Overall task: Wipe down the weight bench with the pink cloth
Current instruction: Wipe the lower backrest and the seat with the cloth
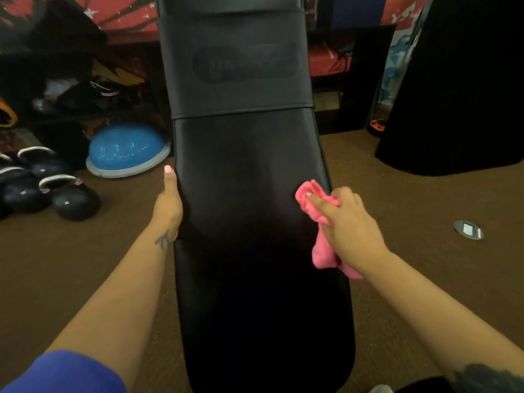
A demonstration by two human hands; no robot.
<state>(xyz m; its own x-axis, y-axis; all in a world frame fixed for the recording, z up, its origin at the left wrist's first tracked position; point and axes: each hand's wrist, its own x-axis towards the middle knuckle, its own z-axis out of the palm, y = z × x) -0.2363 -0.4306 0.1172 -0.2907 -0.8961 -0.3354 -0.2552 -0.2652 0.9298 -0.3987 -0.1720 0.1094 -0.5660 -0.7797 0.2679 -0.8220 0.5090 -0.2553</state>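
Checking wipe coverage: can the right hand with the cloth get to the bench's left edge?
Probably yes: the pad between the pink cloth and that edge is bare. Only the left hand sits there.

Black padded weight bench (255,194); bright pink cloth (320,222) at its right edge; brown carpet floor (411,199); blue dome balance trainer (127,148) with grey rim.

Gym: kettlebells (73,198), balance dome (127,150), bench (249,171)
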